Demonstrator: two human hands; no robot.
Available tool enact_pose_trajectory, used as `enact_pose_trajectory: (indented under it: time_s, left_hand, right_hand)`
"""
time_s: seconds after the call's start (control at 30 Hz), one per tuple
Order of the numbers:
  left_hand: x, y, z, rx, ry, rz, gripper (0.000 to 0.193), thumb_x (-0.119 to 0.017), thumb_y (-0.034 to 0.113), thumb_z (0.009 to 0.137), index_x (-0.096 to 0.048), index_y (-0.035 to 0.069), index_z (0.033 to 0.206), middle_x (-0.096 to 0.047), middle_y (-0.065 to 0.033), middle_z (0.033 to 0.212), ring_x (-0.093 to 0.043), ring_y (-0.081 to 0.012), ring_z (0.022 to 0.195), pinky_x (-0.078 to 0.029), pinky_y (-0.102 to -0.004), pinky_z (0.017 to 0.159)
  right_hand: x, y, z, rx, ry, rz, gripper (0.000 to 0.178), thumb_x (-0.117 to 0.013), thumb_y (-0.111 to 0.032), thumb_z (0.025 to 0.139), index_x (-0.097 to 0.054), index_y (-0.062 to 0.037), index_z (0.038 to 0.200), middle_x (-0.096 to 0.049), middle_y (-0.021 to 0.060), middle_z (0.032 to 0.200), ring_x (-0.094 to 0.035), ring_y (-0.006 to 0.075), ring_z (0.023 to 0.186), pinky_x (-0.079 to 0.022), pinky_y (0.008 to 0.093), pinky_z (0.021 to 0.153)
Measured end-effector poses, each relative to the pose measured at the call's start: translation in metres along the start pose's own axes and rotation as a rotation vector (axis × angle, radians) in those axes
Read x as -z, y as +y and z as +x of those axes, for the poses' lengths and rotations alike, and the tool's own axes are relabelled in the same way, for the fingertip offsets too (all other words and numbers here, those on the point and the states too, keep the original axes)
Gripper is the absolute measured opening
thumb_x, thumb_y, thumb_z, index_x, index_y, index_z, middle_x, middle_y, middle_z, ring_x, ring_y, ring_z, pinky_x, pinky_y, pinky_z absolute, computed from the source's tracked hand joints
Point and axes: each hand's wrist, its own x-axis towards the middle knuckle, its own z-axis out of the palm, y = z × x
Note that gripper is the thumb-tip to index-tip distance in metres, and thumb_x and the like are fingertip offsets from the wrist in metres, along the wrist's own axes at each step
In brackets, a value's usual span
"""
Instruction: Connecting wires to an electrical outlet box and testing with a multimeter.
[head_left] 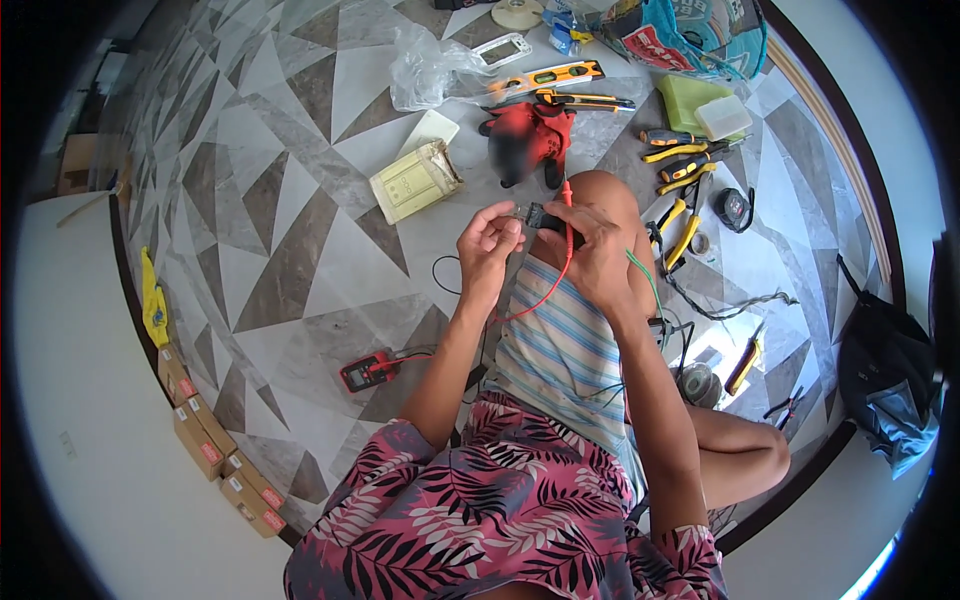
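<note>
Above my lap, both hands meet at a small black part with a pale, metallic-looking end (534, 215); its exact kind is not clear. Thumb and fingertips of my left hand (486, 248) pinch its pale end. My right hand (592, 255) closes round the dark side. A red test probe (568, 192) stands up at the right fingers, its red lead (548, 298) curving down over my striped shorts; whether the fingers grip the probe is hard to see. On the floor at left lies a red multimeter (367, 373) with leads plugged in. Green wire (640, 266) shows beside my right wrist.
Ahead lie red-black work gloves (545, 140), a torn cream box (418, 182), a spirit level (548, 80) and a plastic bag (430, 70). Pliers (688, 165), a tape measure (735, 208) and twisted cable (735, 308) lie right. Small cartons (200, 440) line the left wall.
</note>
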Motion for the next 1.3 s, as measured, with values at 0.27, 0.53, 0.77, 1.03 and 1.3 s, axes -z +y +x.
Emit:
enact_pose_trajectory:
  time_s: [0.27, 0.53, 0.77, 1.03, 1.3]
  left_hand:
    - [-0.01, -0.024, 0.004, -0.091, 0.007, -0.073, 0.032, -0.067, 0.006, 0.096, -0.059, -0.002, 0.126, -0.065, -0.0035, 0.1, -0.06, -0.0107, 0.086, -0.049, -0.0267, 0.075]
    - [-0.026, -0.027, 0.002, -0.084, 0.106, -0.113, 0.041, -0.074, 0.015, 0.094, -0.06, -0.002, 0.129, -0.066, -0.0024, 0.11, -0.059, -0.0073, 0.093, -0.049, -0.0219, 0.08]
    - [-0.025, -0.028, 0.001, -0.042, 0.103, -0.049, 0.037, -0.067, 0.021, 0.099, -0.062, -0.002, 0.128, -0.066, 0.0009, 0.103, -0.057, -0.0047, 0.084, -0.048, -0.021, 0.073]
    - [-0.04, -0.02, 0.009, 0.016, 0.164, 0.132, 0.025, -0.053, 0.023, 0.107, -0.061, 0.002, 0.118, -0.052, 0.0056, 0.081, -0.043, -0.0043, 0.07, -0.038, -0.0211, 0.064]
    - [-0.035, -0.03, 0.018, 0.028, 0.2, 0.117, 0.026, -0.048, 0.022, 0.108, -0.058, 0.006, 0.126, -0.049, 0.0061, 0.084, -0.039, -0.0033, 0.071, -0.035, -0.0211, 0.062]
  right_hand:
    - [-0.002, -0.003, 0.001, -0.011, 0.022, -0.038, 0.033, -0.08, -0.01, 0.074, -0.072, -0.0028, 0.106, -0.071, 0.0147, 0.091, -0.066, 0.0337, 0.085, -0.052, 0.0415, 0.08]
    - [-0.006, -0.002, -0.001, -0.033, 0.084, -0.076, 0.031, -0.079, -0.011, 0.074, -0.073, -0.0037, 0.104, -0.071, 0.0144, 0.093, -0.064, 0.0341, 0.084, -0.052, 0.0421, 0.077]
    - [-0.007, -0.003, -0.001, -0.017, 0.085, -0.073, 0.029, -0.078, -0.01, 0.076, -0.072, -0.0022, 0.103, -0.071, 0.0147, 0.093, -0.065, 0.0341, 0.086, -0.052, 0.042, 0.078]
    - [0.021, -0.019, -0.009, 0.061, 0.206, -0.141, 0.038, -0.075, -0.004, 0.079, -0.068, -0.0028, 0.117, -0.072, 0.0134, 0.097, -0.066, 0.0332, 0.092, -0.052, 0.0408, 0.083]
    - [0.081, -0.047, -0.097, -0.069, 0.11, -0.386, 0.043, -0.068, 0.006, 0.084, -0.065, -0.001, 0.127, -0.072, 0.0153, 0.112, -0.064, 0.0353, 0.11, -0.051, 0.0409, 0.094]
